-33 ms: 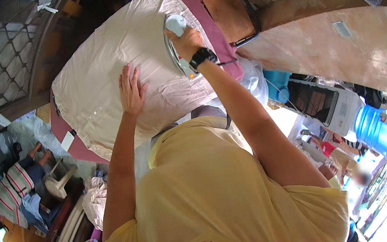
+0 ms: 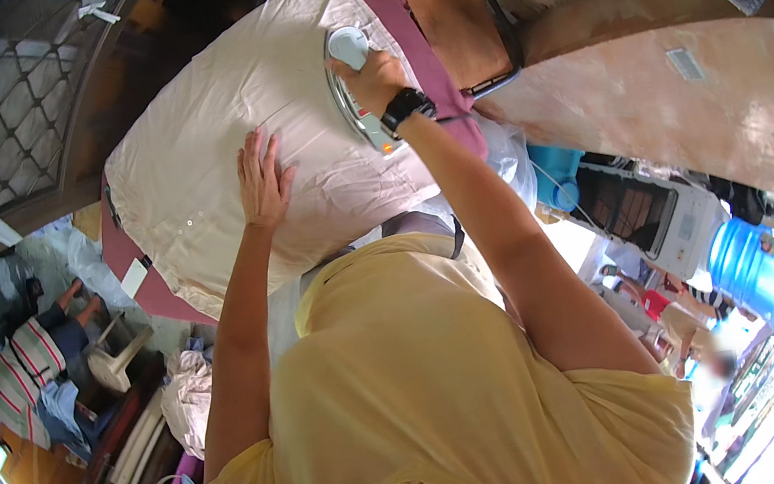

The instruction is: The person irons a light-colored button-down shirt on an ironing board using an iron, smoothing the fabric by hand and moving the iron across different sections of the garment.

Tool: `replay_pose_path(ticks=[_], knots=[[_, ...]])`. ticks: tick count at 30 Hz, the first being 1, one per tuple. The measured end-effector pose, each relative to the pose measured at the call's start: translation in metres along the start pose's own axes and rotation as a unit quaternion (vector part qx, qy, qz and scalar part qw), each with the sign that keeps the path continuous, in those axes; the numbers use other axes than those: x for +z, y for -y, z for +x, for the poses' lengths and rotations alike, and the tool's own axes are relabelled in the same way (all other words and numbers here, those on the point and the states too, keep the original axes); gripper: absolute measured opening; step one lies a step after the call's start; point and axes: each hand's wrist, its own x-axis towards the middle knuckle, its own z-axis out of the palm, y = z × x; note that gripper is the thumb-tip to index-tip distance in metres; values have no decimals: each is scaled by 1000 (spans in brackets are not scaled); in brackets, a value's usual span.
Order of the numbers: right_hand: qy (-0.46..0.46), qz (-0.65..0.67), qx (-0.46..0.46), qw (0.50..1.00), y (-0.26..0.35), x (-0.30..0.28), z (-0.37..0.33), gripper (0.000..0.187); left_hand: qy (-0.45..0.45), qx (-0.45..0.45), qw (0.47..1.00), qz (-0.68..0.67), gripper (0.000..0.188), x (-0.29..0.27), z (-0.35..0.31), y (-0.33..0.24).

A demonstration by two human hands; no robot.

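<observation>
Right grip (image 2: 374,84) on iron (image 2: 347,47), blue jug (image 2: 757,267) rightward

Cloth (image 2: 207,129) over board (image 2: 386,9), iron (image 2: 348,45) atop — toward right end

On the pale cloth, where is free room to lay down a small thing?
Free: pale cloth up-left of the left hand, and between that hand and the iron. Crowded: the right end, where the right hand grips the iron near the maroon border.
</observation>
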Motion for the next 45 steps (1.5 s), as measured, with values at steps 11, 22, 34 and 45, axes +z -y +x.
replay_pose_path(ticks=[11,22,34,45], knots=[[-3,-125,62,990,-99,-150,130,92,-92,-131,987,-10,45,-12,-28,-60],[-33,-63,-1,997,-125,-138,139,97,-245,-250,934,74,35,-75,-76,41],[-173,-398,-313,845,-73,-55,103,60,-251,-469,844,68,39,-127,-92,233],[-89,-193,-265,941,-108,46,129,31,-138,-551,823,28,49,-92,-86,297]])
